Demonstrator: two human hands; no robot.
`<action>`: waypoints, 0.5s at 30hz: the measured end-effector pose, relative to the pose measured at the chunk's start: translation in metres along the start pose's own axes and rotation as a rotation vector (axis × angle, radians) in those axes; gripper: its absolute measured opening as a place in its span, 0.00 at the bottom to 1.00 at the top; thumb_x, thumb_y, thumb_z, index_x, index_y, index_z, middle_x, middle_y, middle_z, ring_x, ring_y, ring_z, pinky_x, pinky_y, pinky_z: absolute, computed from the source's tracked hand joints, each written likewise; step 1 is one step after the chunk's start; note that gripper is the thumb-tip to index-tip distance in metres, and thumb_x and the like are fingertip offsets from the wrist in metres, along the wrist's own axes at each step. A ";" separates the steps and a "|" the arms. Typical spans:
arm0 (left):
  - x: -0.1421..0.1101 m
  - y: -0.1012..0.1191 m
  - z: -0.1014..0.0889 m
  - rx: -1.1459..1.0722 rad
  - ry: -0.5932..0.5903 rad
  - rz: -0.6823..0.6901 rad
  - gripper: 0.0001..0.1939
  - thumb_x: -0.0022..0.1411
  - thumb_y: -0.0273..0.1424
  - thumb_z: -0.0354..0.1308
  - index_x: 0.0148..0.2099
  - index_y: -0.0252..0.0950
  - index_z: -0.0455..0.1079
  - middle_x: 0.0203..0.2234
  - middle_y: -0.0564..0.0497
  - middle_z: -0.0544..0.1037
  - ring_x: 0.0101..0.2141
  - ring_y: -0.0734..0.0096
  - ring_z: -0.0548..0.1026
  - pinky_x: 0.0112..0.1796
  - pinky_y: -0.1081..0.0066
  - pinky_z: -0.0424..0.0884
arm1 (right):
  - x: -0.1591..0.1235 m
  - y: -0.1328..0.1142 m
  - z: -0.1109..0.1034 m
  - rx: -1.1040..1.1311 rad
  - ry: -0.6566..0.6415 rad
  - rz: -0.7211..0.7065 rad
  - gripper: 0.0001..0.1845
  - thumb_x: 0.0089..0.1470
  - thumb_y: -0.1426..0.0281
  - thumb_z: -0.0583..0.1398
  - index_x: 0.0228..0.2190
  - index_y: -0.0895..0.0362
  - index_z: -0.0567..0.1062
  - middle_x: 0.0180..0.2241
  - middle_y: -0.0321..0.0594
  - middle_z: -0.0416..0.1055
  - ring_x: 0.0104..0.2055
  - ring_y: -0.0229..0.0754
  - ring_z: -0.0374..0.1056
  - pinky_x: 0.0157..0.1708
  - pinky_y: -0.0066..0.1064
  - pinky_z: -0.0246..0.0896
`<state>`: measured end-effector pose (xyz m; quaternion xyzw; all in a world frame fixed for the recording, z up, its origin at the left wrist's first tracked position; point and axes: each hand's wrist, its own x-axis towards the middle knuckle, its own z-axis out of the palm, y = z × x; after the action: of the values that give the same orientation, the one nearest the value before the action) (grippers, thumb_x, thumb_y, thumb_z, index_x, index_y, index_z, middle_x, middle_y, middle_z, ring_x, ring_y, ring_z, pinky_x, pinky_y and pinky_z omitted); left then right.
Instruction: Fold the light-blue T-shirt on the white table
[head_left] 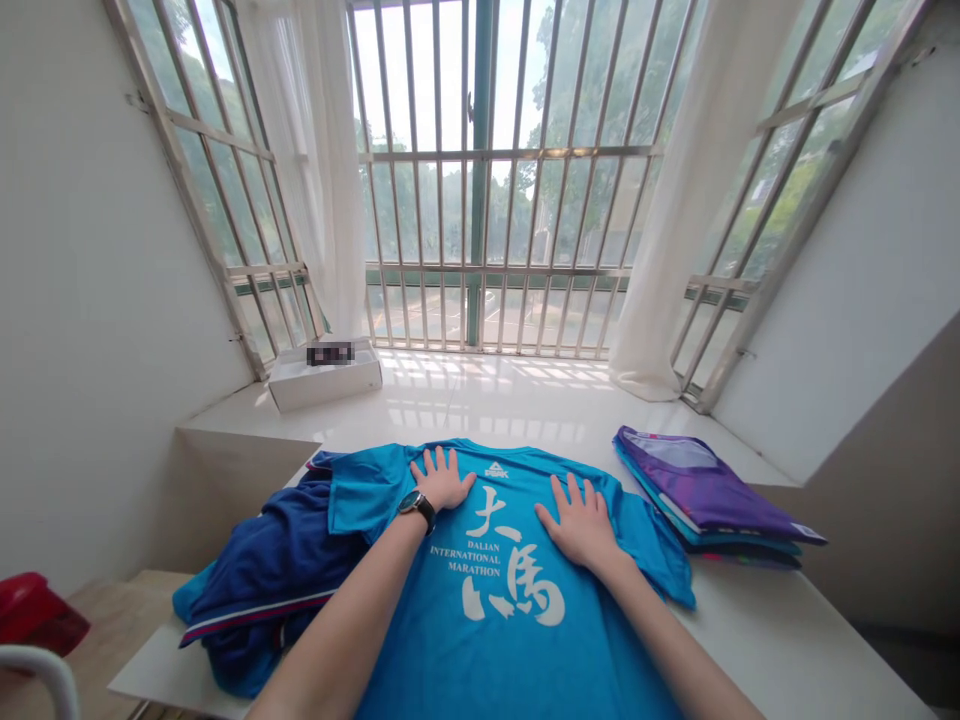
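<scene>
A bright blue T-shirt [495,650] with white lettering, reading in part "Dalian International Marathon", lies spread out in front of me. My left hand [444,480], below a wrist with a black-strapped watch [417,508], rests flat on its upper left part, fingers spread. On the upper right part my right hand [579,520] also lies flat with its fingers apart. Both palms press on the cloth and neither grips it. The shirt's left sleeve overlaps a heap of dark blue clothes [277,560]. Its lower end runs out of view at the bottom.
Folded shirts [697,490], purple on top, are stacked at the right on the white surface [780,640]. A white box [326,380] stands on the window ledge, back left. Behind are a barred window [480,155] and white curtains [660,230]. Something red [37,615] is at the far left.
</scene>
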<state>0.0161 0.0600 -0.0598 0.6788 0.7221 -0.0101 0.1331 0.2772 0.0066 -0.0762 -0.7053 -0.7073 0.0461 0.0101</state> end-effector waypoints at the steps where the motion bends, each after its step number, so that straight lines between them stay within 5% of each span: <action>1: 0.005 -0.001 -0.001 0.002 -0.004 -0.009 0.45 0.65 0.57 0.33 0.73 0.31 0.37 0.70 0.35 0.35 0.67 0.33 0.34 0.59 0.33 0.35 | 0.006 0.000 -0.001 0.008 -0.004 -0.005 0.43 0.61 0.45 0.42 0.68 0.56 0.48 0.71 0.50 0.40 0.71 0.64 0.34 0.65 0.54 0.29; 10: 0.016 -0.006 0.003 0.051 0.097 -0.004 0.44 0.66 0.57 0.31 0.73 0.33 0.41 0.70 0.36 0.39 0.67 0.33 0.37 0.59 0.32 0.37 | 0.021 0.006 -0.005 0.112 0.059 -0.043 0.40 0.61 0.48 0.48 0.67 0.56 0.52 0.70 0.47 0.43 0.71 0.61 0.35 0.66 0.50 0.32; 15: 0.009 -0.003 0.009 0.097 0.173 -0.005 0.41 0.68 0.54 0.31 0.73 0.33 0.43 0.70 0.36 0.44 0.67 0.35 0.40 0.59 0.33 0.39 | 0.009 0.048 -0.032 0.213 0.275 0.054 0.28 0.64 0.60 0.48 0.59 0.61 0.64 0.60 0.52 0.64 0.61 0.51 0.60 0.58 0.37 0.53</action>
<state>0.0144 0.0663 -0.0708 0.6810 0.7312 0.0133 0.0371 0.3280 0.0173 -0.0481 -0.7188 -0.6710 0.0240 0.1803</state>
